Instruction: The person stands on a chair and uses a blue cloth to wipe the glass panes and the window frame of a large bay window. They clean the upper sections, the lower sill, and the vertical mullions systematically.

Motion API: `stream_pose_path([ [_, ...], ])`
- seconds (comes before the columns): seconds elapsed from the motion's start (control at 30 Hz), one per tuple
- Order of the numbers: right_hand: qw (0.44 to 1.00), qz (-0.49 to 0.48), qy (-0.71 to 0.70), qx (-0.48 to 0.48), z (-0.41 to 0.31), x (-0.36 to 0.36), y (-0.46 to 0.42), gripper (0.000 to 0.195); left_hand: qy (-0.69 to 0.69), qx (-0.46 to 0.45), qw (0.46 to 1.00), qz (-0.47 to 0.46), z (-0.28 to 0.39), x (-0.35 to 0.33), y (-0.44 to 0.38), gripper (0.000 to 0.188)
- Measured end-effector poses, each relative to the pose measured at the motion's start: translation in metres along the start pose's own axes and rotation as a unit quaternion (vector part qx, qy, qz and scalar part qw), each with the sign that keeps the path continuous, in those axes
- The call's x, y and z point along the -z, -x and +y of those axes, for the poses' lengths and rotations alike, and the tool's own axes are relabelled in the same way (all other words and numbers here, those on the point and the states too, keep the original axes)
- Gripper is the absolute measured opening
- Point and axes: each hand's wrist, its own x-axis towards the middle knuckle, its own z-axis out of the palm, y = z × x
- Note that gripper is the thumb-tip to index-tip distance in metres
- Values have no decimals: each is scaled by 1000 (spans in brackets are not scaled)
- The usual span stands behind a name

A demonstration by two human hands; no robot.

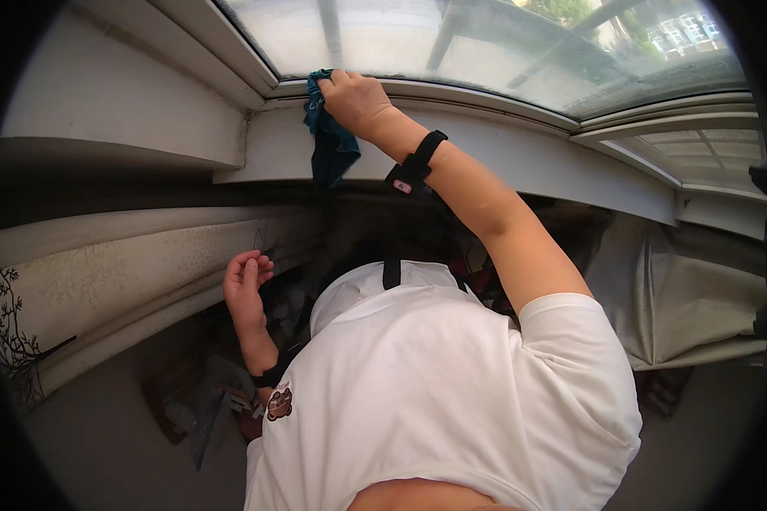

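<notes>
At the lower edge of the window glass (pixel 383 45), my right hand (pixel 356 102) grips a dark teal cloth (pixel 333 144). The bunched top of the cloth lies against the window frame (pixel 486 107) near its left corner, and the rest hangs down over the white sill (pixel 486 150). A black strap (pixel 422 160) is around my right wrist. My left hand (pixel 247 281) is low at the left, beside a pale patterned curtain (pixel 166 255). Its fingers are loosely curled with nothing seen in them.
A white wall ledge (pixel 134 96) juts out left of the sill. More curtain fabric (pixel 690 287) hangs at the right, below another window section (pixel 697 153). Partly hidden items, including a clear plastic bag (pixel 198 415), lie at the lower left.
</notes>
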Motion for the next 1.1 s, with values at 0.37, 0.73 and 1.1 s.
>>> stream_pose_path([
  [0.37,897,-64,215,-380,242,142,265,21,-55,8,994,-91,4,-60,8,17],
  [0.73,875,107,75,-466,210,163,278,44,-85,22,984,-158,5,-92,21,16],
  [1.1,699,-71,-608,-369,169,117,247,33,-91,25,970,-222,5,-112,12,16],
])
